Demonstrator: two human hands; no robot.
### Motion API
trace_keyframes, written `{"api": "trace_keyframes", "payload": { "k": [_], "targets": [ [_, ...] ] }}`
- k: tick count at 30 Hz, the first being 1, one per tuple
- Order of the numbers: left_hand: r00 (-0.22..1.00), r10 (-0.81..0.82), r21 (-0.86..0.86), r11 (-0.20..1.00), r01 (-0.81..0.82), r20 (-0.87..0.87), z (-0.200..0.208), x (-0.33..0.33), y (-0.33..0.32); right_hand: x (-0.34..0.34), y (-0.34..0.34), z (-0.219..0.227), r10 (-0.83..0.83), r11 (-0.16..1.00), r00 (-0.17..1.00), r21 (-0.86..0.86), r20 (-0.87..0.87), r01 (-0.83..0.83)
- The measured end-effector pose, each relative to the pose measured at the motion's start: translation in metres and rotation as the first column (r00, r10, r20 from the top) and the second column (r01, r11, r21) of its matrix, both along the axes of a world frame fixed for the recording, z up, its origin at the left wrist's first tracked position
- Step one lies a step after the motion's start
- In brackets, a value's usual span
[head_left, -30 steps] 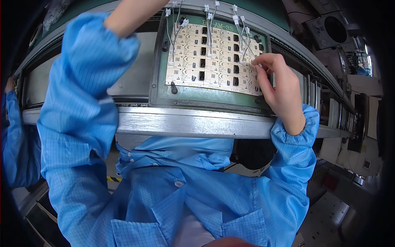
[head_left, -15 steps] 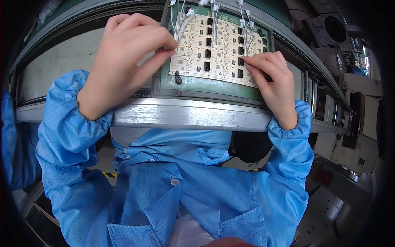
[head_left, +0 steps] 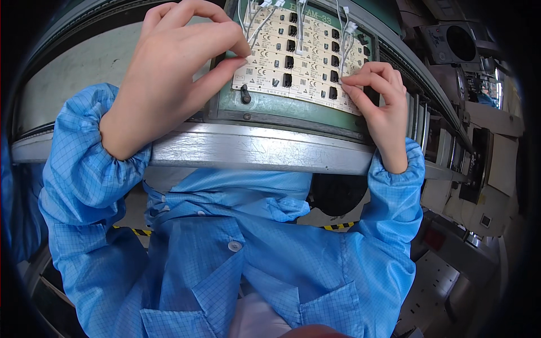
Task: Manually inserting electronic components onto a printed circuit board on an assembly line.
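A panel of cream-coloured circuit boards [head_left: 265,83] with rows of black components lies in a green fixture [head_left: 293,115]. Several thin white wires [head_left: 261,27] with small white connectors [head_left: 350,27] rise from it. My left hand [head_left: 174,73] reaches over the panel's left edge, thumb and forefinger pinched on the end of a white wire; the tips hide the exact contact. At the panel's right side my right hand [head_left: 380,96] pinches the lower end of another white wire, beside a black component [head_left: 333,76]. Its other fingers are curled.
A scratched metal rail [head_left: 253,147] runs along the near side of the fixture. A black clip [head_left: 245,94] sits at the fixture's near left corner. Further right stand a dark round-fronted device [head_left: 459,40] and grey equipment [head_left: 439,281].
The whole view has shifted slightly, with the panel a little higher in it. My right fingertips sit slightly lower on the panel. Both hands keep their pinch.
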State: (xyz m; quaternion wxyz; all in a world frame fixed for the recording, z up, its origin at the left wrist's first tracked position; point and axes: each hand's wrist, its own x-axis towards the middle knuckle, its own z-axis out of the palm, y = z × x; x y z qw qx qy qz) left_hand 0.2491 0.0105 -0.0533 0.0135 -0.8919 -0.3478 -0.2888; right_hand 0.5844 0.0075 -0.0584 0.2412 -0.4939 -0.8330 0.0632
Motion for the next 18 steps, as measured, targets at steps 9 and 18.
{"api": "trace_keyframes", "payload": {
  "k": [9,18],
  "targets": [
    [1.0,0.003,0.008,1.0,-0.003,-0.009,-0.003,-0.004,0.009,0.005,0.014,0.002,0.051,0.995,0.998,-0.084,-0.025,-0.053],
    [0.999,0.05,0.031,0.998,-0.051,0.014,-0.001,0.006,-0.016,0.0,-0.012,0.037,0.175,0.982,0.955,-0.109,0.239,-0.152]
  ]
}}
